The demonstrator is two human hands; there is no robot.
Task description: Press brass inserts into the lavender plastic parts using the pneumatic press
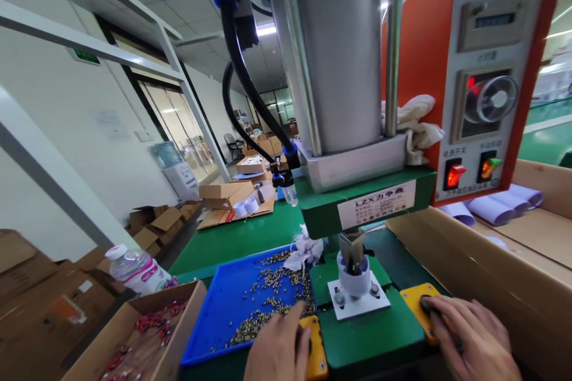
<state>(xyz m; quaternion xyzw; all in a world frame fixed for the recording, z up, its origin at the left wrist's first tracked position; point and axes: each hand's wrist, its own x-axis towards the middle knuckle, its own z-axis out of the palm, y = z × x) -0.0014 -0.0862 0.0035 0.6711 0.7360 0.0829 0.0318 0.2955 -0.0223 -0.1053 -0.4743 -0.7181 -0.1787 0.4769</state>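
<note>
A bare left hand (277, 348) at the bottom centre of the frame lies over a yellow, flat-faced button box (318, 350), while a bare right hand (476, 333) at lower right covers part of a matching yellow box with screwed corners (413, 297). In neither grip is anything clamped: fingers and thumbs stand loosely apart, the right fingertips at a round black push button (426, 303) (whether it is pressed in, one cannot tell).

The boxes, flanking the press's green metal base (370, 339), look stiff and fixed; they would seem to call for a fingertip square on the button rather than a lift. Between them, at lower centre, a white, hard-looking cylindrical cup (353, 280) stands upright on a bolted white plate (360, 309), beneath a thick silver cylinder (339, 41).

Small brass-coloured metal fittings (252, 327), likely light and prone to roll, lie strewn across a shallow blue plastic tray (223, 303) just left of the press. The green desk (250, 229) runs back through the middle of the frame; beyond, a white wall (44, 77) fills the upper left, with brown cardboard cartons (58, 303) stacked below.
</note>
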